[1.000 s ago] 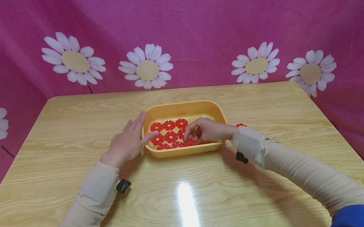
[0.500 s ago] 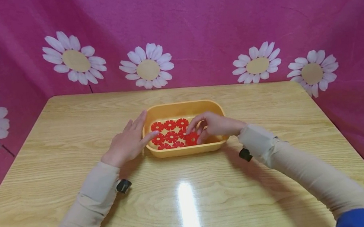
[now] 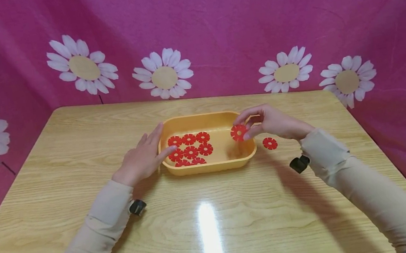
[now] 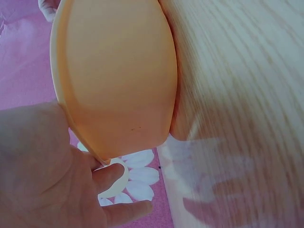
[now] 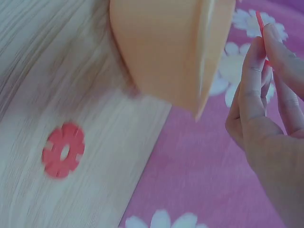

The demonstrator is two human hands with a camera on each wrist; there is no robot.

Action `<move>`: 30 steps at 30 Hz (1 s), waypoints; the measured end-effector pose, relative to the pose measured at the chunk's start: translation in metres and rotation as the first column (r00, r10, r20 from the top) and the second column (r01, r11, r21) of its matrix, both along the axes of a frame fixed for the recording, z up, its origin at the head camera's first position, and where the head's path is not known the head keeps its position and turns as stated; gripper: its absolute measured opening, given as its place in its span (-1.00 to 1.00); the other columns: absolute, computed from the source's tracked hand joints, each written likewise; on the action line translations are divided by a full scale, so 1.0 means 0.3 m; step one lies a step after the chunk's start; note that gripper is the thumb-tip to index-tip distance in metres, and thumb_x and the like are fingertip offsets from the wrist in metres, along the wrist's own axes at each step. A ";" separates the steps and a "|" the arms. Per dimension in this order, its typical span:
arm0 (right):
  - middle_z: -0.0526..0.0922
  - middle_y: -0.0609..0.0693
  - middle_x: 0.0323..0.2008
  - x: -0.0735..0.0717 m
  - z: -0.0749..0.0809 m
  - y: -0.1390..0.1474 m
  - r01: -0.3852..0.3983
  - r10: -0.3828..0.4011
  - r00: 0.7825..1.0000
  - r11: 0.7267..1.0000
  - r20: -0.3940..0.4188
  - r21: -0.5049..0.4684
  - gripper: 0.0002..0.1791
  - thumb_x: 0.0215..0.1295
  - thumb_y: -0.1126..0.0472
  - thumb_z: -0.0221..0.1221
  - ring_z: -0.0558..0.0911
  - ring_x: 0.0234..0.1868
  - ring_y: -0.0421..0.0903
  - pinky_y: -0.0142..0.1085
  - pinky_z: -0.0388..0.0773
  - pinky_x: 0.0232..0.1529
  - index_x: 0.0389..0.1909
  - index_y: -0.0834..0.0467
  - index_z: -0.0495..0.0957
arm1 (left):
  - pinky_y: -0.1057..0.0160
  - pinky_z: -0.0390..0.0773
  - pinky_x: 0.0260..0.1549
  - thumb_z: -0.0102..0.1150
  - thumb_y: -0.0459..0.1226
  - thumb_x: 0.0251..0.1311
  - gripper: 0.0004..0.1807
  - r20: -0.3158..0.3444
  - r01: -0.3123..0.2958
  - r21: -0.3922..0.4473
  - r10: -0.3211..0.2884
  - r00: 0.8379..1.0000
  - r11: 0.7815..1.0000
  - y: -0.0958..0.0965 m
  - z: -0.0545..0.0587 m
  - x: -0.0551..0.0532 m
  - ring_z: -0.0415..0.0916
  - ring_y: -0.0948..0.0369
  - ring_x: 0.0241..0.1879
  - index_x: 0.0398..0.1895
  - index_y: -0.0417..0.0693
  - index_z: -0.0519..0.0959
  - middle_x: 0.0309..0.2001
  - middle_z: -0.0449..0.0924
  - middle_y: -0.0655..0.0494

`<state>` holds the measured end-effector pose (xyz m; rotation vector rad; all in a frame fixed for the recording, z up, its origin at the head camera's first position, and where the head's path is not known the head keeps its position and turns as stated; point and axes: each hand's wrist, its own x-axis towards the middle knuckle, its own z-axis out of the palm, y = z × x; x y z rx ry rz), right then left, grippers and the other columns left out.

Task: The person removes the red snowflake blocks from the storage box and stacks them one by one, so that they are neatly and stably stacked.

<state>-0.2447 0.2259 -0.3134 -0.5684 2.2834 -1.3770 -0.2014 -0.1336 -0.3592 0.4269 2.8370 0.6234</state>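
A yellow-orange plastic bin (image 3: 207,167) stands on the table. Red notched interlocking discs (image 3: 190,152) lie flat in rows across its left part. My left hand (image 3: 140,156) rests against the bin's left end, fingers fairly straight, its thumb reaching over the rim; in the left wrist view the hand (image 4: 52,171) is at the bin's edge. Above the bin's right end, my right hand (image 3: 272,123) pinches one red interlocking disc (image 3: 239,133) between thumb and fingertips. That disc shows edge-on in the right wrist view, held by the hand (image 5: 270,104).
One more red disc (image 3: 270,143) lies on the wooden table (image 3: 156,240) just right of the bin, below the right hand. A pink cloth (image 3: 210,29) with white daisies hangs behind and at the sides of the table.
My right hand has lifted a red disc from the right of the rows and carried it up and rightward, uncovering the disc on the table. The left hand has stayed still.
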 end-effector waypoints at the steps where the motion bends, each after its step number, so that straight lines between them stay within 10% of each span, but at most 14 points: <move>1: 0.61 0.05 0.03 0.001 0.003 0.019 0.015 -0.015 1.000 1.000 -0.007 0.004 -0.53 0.04 0.43 0.41 0.56 -0.18 0.01 -0.31 0.60 -0.14 0.04 0.28 0.61 | -0.52 0.08 0.15 -0.13 0.19 0.40 -0.06 0.000 0.000 0.001 0.000 1.000 1.000 0.000 0.000 0.000 -0.20 -0.25 0.48 0.59 0.01 -0.33 0.58 -0.26 -0.02; 16: 0.63 0.03 -0.06 0.017 -0.106 0.291 0.198 -0.199 0.980 0.978 0.005 0.069 -0.50 0.11 0.43 0.37 0.58 -0.20 -0.12 -0.35 0.62 -0.17 0.11 0.41 0.53 | -0.51 0.08 0.15 -0.12 0.19 0.40 -0.06 0.001 0.000 0.009 0.000 1.000 1.000 0.000 -0.001 -0.001 -0.19 -0.25 0.48 0.59 0.00 -0.31 0.58 -0.25 -0.03; 30: 0.57 0.23 -0.03 0.009 -0.193 0.309 0.206 -0.211 0.977 0.966 0.014 0.157 -0.53 0.13 0.43 0.36 0.48 -0.15 -0.04 -0.42 0.58 -0.22 0.11 0.37 0.55 | -0.50 0.07 0.17 -0.12 0.19 0.40 -0.06 0.009 0.000 0.007 0.000 1.000 1.000 0.004 0.004 0.001 -0.18 -0.26 0.48 0.59 -0.01 -0.30 0.57 -0.23 -0.05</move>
